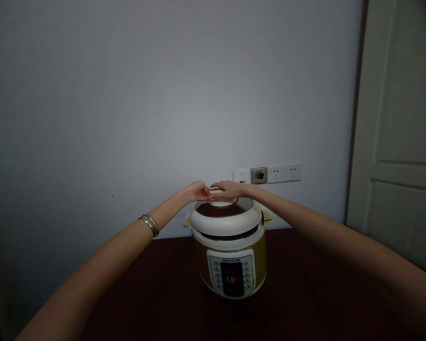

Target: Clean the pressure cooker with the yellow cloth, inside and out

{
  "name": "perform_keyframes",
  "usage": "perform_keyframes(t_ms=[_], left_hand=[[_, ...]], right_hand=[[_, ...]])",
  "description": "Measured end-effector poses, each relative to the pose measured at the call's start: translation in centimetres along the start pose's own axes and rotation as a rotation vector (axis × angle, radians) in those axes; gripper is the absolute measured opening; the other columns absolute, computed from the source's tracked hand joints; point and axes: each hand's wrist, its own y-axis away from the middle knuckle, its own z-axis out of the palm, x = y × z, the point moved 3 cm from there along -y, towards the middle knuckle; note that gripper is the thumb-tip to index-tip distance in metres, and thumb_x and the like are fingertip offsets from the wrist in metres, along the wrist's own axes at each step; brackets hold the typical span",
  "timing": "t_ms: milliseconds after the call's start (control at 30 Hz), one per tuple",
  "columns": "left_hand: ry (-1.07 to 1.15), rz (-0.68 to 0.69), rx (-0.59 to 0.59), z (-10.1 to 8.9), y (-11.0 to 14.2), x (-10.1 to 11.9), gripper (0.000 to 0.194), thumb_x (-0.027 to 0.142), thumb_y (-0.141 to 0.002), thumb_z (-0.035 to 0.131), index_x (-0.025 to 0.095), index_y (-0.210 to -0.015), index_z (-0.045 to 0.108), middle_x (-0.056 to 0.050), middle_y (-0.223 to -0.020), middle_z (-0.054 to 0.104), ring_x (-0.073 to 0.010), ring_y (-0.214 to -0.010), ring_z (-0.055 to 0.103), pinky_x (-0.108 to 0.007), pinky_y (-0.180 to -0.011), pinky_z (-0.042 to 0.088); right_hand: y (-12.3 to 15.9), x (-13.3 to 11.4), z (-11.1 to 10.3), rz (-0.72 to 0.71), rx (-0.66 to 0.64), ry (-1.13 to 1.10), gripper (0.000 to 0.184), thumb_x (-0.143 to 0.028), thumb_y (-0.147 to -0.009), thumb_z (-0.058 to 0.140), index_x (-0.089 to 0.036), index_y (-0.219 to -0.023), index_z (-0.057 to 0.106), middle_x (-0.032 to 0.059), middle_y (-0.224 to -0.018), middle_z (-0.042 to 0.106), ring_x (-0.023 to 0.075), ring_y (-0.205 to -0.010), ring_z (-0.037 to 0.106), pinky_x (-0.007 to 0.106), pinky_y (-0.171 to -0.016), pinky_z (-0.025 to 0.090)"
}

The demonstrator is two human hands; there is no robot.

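An electric pressure cooker with a gold-brown body and a button panel stands upright on the table. Its white-rimmed lid rests over the top, and a dark gap shows under its front edge. From the left, my left hand has its fingers closed against the side of the cream lid knob. My right hand comes in from the other side, fingers curled over the top of the same knob. Part of the knob is hidden by the hands.
Close behind the cooker is a pale wall with a row of sockets and a grey switch plate. The dark red table extends to both sides. A panelled door stands at the right.
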Motion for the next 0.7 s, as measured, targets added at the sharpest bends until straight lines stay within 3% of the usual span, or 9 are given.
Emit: perform_keyframes(t_ms=[133, 300, 500, 700], left_hand=[[-0.065, 0.000, 0.121, -0.1, 0.1, -0.1, 0.023, 0.004, -0.076, 0.047, 0.007, -0.096, 0.057, -0.007, -0.072, 0.063, -0.0145, -0.059, 0.060, -0.028, -0.056, 0.052], [-0.103, 0.088, 0.299, -1.2, 0.4, 0.4, 0.020, 0.004, -0.069, 0.047, 0.006, -0.080, 0.063, -0.013, -0.060, 0.064, -0.0170, -0.047, 0.057, -0.025, -0.040, 0.041], [0.050, 0.297, 0.679, -6.7, 1.1, -0.7, 0.016, 0.007, -0.077, 0.045, 0.010, -0.074, 0.061, -0.001, -0.054, 0.057, -0.0038, -0.036, 0.038, -0.016, -0.035, 0.023], [0.271, 0.254, 0.929, -11.7, 1.2, -6.0, 0.021, 0.030, -0.090, 0.050, 0.011, -0.081, 0.055, 0.006, -0.059, 0.045, -0.0023, -0.040, 0.032, -0.015, -0.036, 0.027]], right_hand=[[-0.6, 0.2, 0.6, -0.026, 0.027, 0.123, 0.068, -0.064, -0.082, 0.043, -0.011, -0.122, 0.055, 0.0186, -0.111, 0.063, 0.0272, -0.098, 0.060, 0.032, -0.080, 0.045], [-0.7, 0.3, 0.6, -0.081, 0.048, 0.173, 0.054, -0.053, -0.087, 0.043, -0.011, -0.118, 0.058, 0.0169, -0.105, 0.065, 0.0236, -0.092, 0.061, 0.028, -0.075, 0.043], [-0.4, 0.3, 0.7, -0.145, 0.094, 0.191, 0.046, -0.045, -0.090, 0.040, -0.012, -0.113, 0.062, 0.0160, -0.102, 0.066, 0.0225, -0.088, 0.061, 0.029, -0.074, 0.042], [0.0, 0.6, 0.3, -0.177, 0.125, 0.182, 0.049, -0.047, -0.091, 0.037, -0.013, -0.116, 0.061, 0.0150, -0.103, 0.066, 0.0216, -0.089, 0.060, 0.028, -0.075, 0.042]])
